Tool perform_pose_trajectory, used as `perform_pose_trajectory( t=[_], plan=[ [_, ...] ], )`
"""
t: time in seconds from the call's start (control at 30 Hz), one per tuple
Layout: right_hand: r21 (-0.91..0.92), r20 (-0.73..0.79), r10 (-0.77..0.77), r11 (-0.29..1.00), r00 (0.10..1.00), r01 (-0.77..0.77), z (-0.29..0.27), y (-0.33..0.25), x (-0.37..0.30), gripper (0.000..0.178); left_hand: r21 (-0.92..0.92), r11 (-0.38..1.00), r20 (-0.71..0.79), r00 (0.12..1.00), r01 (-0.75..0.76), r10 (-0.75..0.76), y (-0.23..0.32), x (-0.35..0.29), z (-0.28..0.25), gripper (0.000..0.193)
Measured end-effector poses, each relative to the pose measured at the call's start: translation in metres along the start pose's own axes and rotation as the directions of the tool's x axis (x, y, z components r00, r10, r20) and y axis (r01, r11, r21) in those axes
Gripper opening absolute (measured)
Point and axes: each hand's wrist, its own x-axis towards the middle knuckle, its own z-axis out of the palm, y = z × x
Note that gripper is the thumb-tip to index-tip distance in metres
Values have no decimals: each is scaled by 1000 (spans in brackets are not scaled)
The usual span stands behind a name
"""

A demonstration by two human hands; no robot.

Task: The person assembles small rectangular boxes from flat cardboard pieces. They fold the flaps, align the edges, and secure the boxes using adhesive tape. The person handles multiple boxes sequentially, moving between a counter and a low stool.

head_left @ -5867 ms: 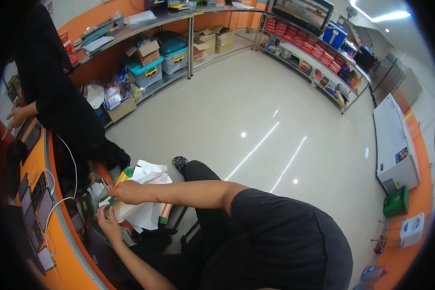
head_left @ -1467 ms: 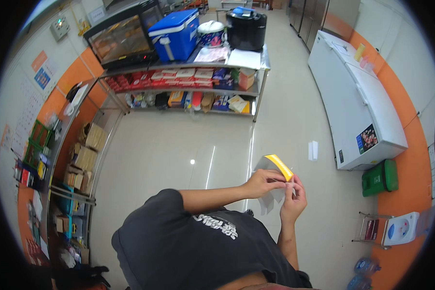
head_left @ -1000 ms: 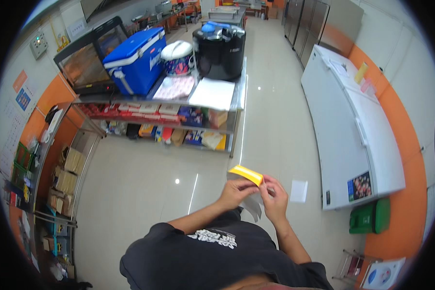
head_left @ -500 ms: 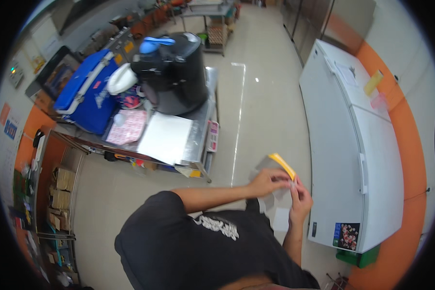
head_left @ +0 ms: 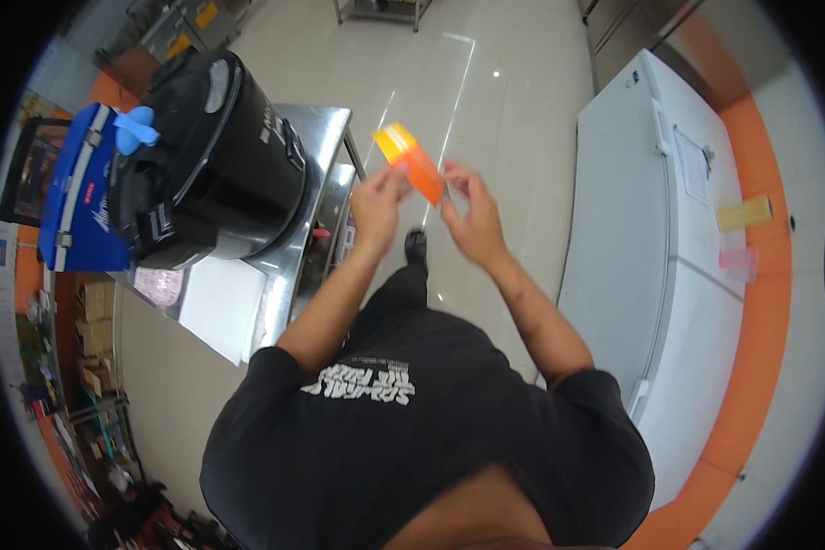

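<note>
A flat, thin orange-and-yellow piece (head_left: 416, 168), like a small packet or folded card, is held up over the floor in front of me. My left hand (head_left: 377, 209) pinches its near-left edge, fingers closed. At its lower right end, my right hand (head_left: 474, 220) has thumb and fingertips closed on the corner. Print on it is blurred, and I cannot make out its exact kind.
To my left stands a steel table (head_left: 325, 128) bearing a large black lidded pot (head_left: 257, 170), a blue cooler box (head_left: 81, 197) and a white sheet (head_left: 225, 302). Along the right is a white chest freezer (head_left: 619, 211), with a yellow roll (head_left: 744, 214) on top. Tiled floor (head_left: 513, 101) stretches ahead.
The view has moved forward along the aisle, and the black pot is closer. Both hands have shifted left and farther from my body, and the piece now shows its orange face.
</note>
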Motion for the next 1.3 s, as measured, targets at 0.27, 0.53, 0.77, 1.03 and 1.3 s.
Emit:
perform_pose_trajectory(
  t=[0.27,0.53,0.77,1.03,1.3],
  plan=[
    [-310,99,-17,949,995,47,-9,103,259,30,-186,982,-97,995,19,-38,-8,266,52,31],
    [408,-103,524,798,846,-444,-33,243,456,15,569,640,579,804,-516,133,-39,490,100,34],
    [464,83,503,744,860,-480,5,339,646,19,810,382,367,892,-446,264,-35,676,116,33],
    [454,516,325,680,792,-575,133,367,888,16,912,225,171,816,-344,553,32,862,39,20],
    [357,613,-146,928,777,-108,297,363,1094,15,559,827,-490,831,67,263,100,1015,-98,24]
  ],
)
